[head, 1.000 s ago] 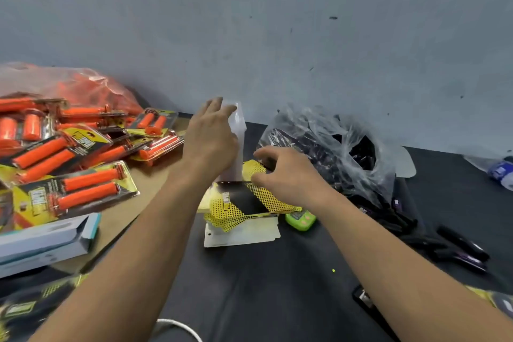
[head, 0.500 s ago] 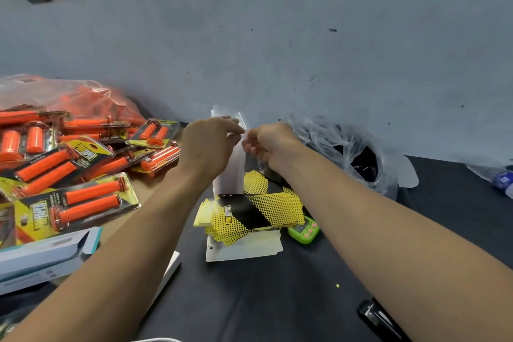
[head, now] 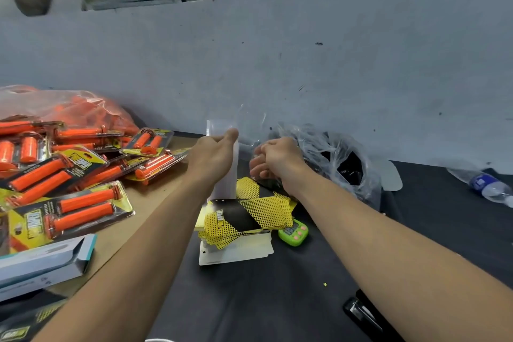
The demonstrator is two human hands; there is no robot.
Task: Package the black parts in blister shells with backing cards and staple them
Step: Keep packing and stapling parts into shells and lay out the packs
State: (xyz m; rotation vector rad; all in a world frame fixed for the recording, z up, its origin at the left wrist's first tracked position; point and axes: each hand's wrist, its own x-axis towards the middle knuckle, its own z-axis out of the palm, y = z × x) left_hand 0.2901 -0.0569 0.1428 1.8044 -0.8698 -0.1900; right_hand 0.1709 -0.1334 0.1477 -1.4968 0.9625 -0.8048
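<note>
Your left hand (head: 212, 159) is on the upright shell stack (head: 225, 181) at the back of the tabletop (head: 263, 300): thumb up against the near face at the top, fingers hidden behind it, reads as a grip. Your right hand (head: 281, 158) is just beside it, fingers curled, pinching a clear shell (head: 249, 128) held up off the surface; fingertips show through the plastic. Small gap between the two hands, not touching. Black parts (head: 350, 171) are in the crumpled clear bag (head: 319, 144) right behind your right hand, against the wall. Backing cards (head: 247, 216), yellow and black, lie in a loose pile below your hands between both forearms, on top of a white card (head: 238, 253) lying flat. Green timer (head: 294, 233) touches the pile's right edge. Stapler (head: 363, 314) is near the bottom edge, partly under your right forearm. To the left: finished orange grip packs (head: 77, 208) heaped on a brown board (head: 155, 203), an orange-filled bag (head: 63, 108) behind them, a white and blue box (head: 41, 261) in front. Water bottle (head: 490, 187) lies on its side at the far right.
</note>
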